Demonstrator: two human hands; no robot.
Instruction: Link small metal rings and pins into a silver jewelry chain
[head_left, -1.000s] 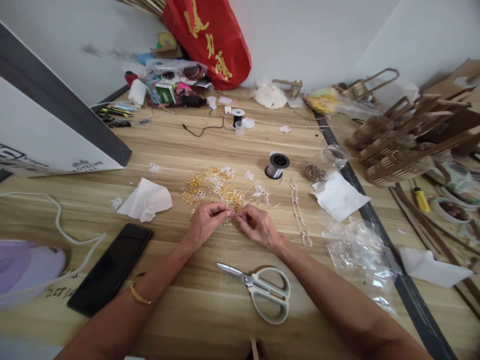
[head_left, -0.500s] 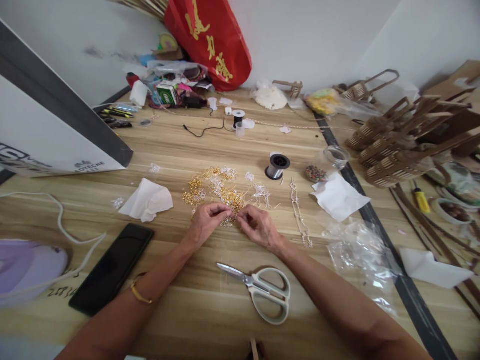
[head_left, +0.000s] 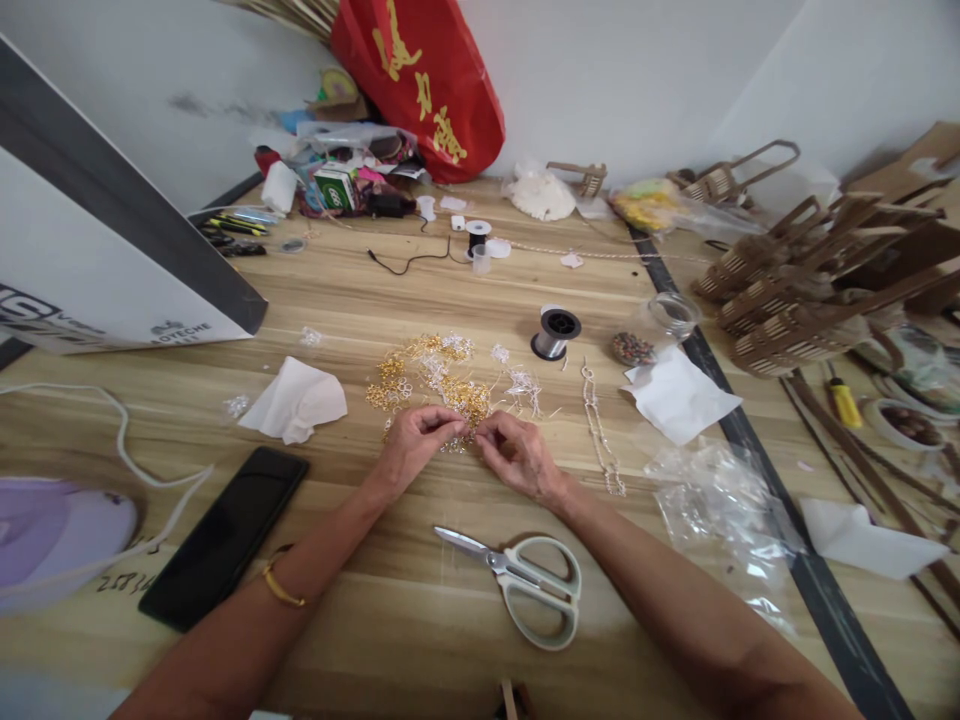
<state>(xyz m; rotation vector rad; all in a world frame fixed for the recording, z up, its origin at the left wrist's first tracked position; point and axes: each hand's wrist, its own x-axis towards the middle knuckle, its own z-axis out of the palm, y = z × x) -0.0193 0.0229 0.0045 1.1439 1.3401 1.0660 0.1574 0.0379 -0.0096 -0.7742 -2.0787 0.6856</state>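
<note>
My left hand (head_left: 411, 447) and my right hand (head_left: 520, 457) rest on the wooden table (head_left: 420, 290), fingertips pinched together and almost touching each other. Between them they pinch a tiny jewellery part too small to name, at the near edge of a heap of small gold and silver findings (head_left: 439, 375). A beaded chain (head_left: 600, 430) lies stretched out just right of my right hand. White-handled scissors (head_left: 525, 580) lie shut between my forearms, close to me.
A black phone (head_left: 225, 535) and a crumpled tissue (head_left: 296, 400) lie to the left. A wire spool (head_left: 555, 332), a bead jar (head_left: 656, 325), white paper (head_left: 679, 392) and plastic bags (head_left: 712, 500) sit right. Wooden baskets (head_left: 795, 280) crowd the far right.
</note>
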